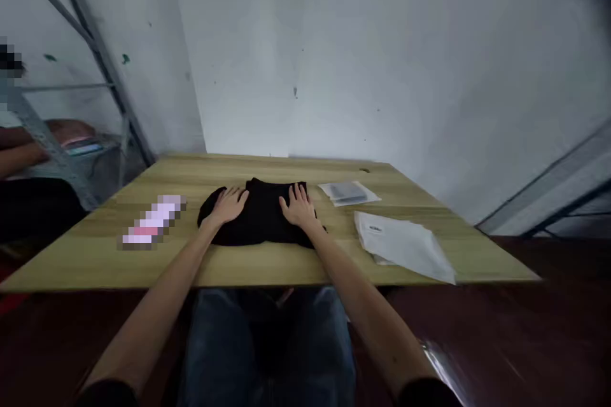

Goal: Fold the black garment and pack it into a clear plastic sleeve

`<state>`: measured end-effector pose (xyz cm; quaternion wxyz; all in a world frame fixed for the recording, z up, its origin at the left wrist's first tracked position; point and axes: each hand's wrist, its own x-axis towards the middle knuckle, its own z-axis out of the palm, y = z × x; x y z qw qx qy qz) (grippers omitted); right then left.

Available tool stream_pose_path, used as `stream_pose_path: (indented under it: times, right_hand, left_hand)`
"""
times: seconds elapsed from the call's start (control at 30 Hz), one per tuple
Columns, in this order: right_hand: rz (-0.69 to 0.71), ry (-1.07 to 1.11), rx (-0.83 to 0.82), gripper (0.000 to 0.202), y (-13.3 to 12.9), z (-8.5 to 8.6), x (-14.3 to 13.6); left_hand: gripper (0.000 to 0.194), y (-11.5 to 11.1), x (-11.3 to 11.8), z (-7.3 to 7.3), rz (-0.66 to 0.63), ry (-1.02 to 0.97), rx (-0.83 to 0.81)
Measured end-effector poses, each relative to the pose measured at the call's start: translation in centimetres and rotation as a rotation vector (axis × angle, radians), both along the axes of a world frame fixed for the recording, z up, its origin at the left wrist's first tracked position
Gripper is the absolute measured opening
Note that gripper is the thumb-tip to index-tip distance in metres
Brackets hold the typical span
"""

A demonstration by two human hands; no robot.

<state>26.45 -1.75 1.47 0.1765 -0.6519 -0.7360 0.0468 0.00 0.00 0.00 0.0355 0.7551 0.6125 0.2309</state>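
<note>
A black cloth item (262, 219), perhaps a garment, is spread on the wooden table (277, 268) in front of me. My left hand (230, 205) lies flat on its left part, fingers stretched forward. On its right part rests my right hand (298, 205), palm down with the fingers apart. Neither hand grips the cloth. The cloth's exact kind cannot be made out, since it is dark and partly under my hands.
Right of the cloth lie a small clear packet (349, 193) and several white plastic bags (405, 243), one overhanging the front edge. A blurred pinkish object (153, 222) lies left. Behind the table is a wall (296, 63); a person's arm (23, 156) shows beside a metal frame (102, 57).
</note>
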Motion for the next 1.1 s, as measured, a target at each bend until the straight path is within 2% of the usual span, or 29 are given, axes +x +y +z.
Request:
stream_pose_path:
  times: [0.1,0.17,0.23,0.3,0.37,0.43,0.5,0.53,0.63,0.7,0.8,0.97,1.03,1.1]
  right_hand:
    - [0.080,0.038,0.208,0.065,-0.5,0.3,0.0]
    - [0.119,0.082,0.367,0.058,-0.9,0.6,-0.1]
    - [0.123,0.136,0.491,0.052,-1.3,0.8,-0.1]
    - [0.079,0.177,0.526,0.048,-1.5,0.7,-0.3]
    - [0.057,0.181,0.505,0.046,-1.5,0.4,-0.4]
    - [0.103,0.142,0.459,0.047,-1.3,0.0,-0.6]
    - [0.160,0.082,0.387,0.054,-1.0,-0.4,-0.6]
    - [0.169,0.052,0.336,0.059,-0.9,-0.6,-0.6]
    - [0.151,-0.019,0.158,0.073,-0.6,-0.7,-0.5]
    - [0.145,-0.054,0.057,0.080,-0.4,-0.5,-0.4]
    - [0.138,-0.080,-0.033,0.086,-0.1,-0.1,-0.5]
    - [0.139,-0.085,-0.061,0.087,-0.5,0.1,-0.8]
    - [0.138,-0.081,0.050,0.081,-1.2,0.2,-1.0]
    - [0.136,-0.072,0.235,0.071,-1.9,0.8,-0.9]
  left_hand:
    - [0.054,-0.3,-0.1,0.2,0.022,-0.005,0.021]
    - [0.048,-1.0,-0.2,0.8,0.066,-0.031,0.089]
    - [0.043,-2.1,0.0,1.9,0.121,-0.069,0.217]
    - [0.042,-3.3,0.7,3.5,0.134,-0.090,0.370]
    - [0.043,-4.2,1.9,4.8,0.046,-0.078,0.464]
    - [0.044,-4.4,3.3,5.4,-0.122,-0.035,0.454]
    - [0.043,-3.8,4.2,5.0,-0.258,0.017,0.355]
    - [0.043,-3.3,4.3,4.4,-0.287,0.037,0.279]
    - [0.050,-1.6,3.2,2.3,-0.196,0.029,0.022]
    - [0.055,-0.9,1.9,1.3,-0.156,0.011,-0.038]
    - [0.057,-0.6,0.7,0.6,-0.149,0.002,-0.043]
    - [0.061,-1.7,0.8,1.6,-0.202,-0.071,0.078]
    - [0.059,-2.6,1.1,2.5,-0.230,-0.103,0.184]
    - [0.054,-3.6,1.4,3.6,-0.236,-0.115,0.279]
